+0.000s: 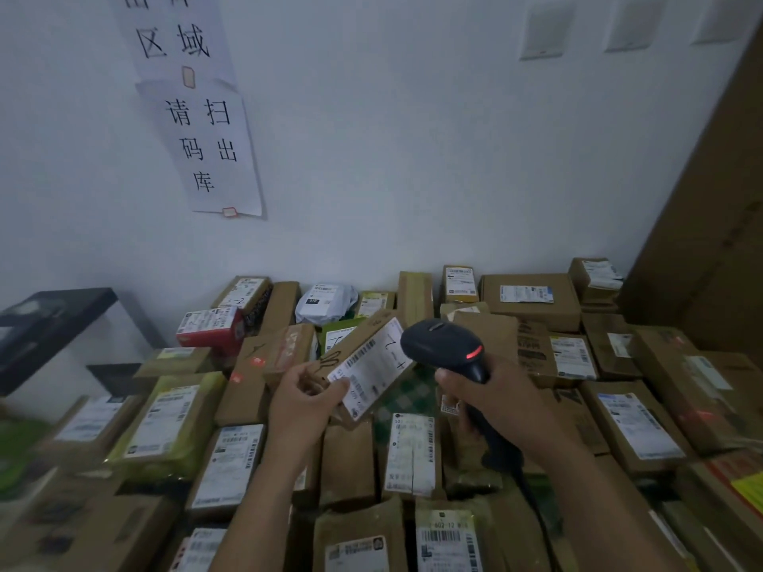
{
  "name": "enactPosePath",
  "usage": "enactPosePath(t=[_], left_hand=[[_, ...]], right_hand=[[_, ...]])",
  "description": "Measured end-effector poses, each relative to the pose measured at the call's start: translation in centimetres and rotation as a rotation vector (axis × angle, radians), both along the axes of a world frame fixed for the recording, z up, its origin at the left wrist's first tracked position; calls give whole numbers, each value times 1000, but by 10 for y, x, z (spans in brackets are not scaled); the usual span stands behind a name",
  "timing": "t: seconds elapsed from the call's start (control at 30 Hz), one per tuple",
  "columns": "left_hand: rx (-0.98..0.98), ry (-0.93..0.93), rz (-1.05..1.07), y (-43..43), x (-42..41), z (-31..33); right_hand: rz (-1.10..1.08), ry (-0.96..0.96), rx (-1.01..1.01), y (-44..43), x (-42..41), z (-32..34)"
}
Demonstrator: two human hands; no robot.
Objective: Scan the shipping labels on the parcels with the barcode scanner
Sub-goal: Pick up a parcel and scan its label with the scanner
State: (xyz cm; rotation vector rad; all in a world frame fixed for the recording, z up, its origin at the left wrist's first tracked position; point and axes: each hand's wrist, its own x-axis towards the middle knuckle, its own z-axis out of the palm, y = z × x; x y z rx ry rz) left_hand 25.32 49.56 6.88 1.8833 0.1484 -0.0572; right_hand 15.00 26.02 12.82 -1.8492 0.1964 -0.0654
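Observation:
My left hand (304, 396) grips a small brown cardboard parcel (363, 367) by its lower left end and holds it lifted and tilted above the pile. Its white shipping label (373, 365) faces up toward me. My right hand (493, 400) grips the handle of a black barcode scanner (444, 348). The scanner's head sits just right of the parcel, with a red light glowing on its side. Red light spots fall on the brown boxes at the left (258, 361).
Several cardboard parcels with white labels cover the surface below, among them a red box (210, 328), a white poly bag (326, 301) and yellow-green packages (165, 423). A black shelf (53, 319) stands at left. A tall brown carton (710, 200) stands at right. Paper signs (206, 150) hang on the wall.

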Motion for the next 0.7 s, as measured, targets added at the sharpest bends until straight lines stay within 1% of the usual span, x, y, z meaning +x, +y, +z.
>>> enactPosePath(t=[0.1,0.17,0.43,0.6,0.7], left_hand=[[43,17,53,15,4,-8],[55,22,68,22,5,-12],[118,-10,80,32,2,-12],[108,-12,80,32,1,-11],[84,-15,71,30,0,-10]], right_hand=[[74,49,-108,6,-1,-5],[102,72,-134,10,-2,-8],[130,104,-145,10,-3,-7],[149,121,-165,12,-3,-7],[150,119,-140,9,-3,-7]])
